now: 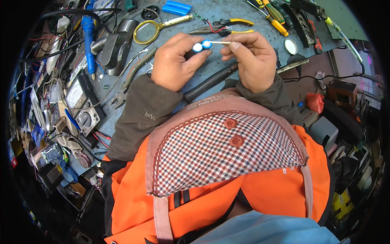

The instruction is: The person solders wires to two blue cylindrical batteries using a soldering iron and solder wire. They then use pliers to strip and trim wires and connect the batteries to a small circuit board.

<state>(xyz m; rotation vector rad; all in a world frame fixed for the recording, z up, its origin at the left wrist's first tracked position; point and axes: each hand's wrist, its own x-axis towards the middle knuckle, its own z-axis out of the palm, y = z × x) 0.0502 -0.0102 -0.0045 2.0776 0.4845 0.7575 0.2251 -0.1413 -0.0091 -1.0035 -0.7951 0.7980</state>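
Observation:
Above the bench, my left hand (172,61) is closed around a pair of blue-wrapped cylindrical battery cells (198,48), side by side with their pale round ends facing up. My right hand (258,61) pinches a thin pale stick (219,42) between thumb and fingers. The stick points left, and its tip reaches the end of the right-hand cell, seemingly touching it. I cannot make out the tip clearly. Most of the cells' length is hidden in my left hand. Below them, a black ridged rod (213,83) lies across the bench.
Beyond my hands lie yellow-handled pliers (239,22), a magnifying glass (146,32) and a blue battery pack (177,7). A metal vise (118,49) and an analog multimeter (84,103) stand left. To the right are a small round tin (291,46) and several screwdrivers (278,26).

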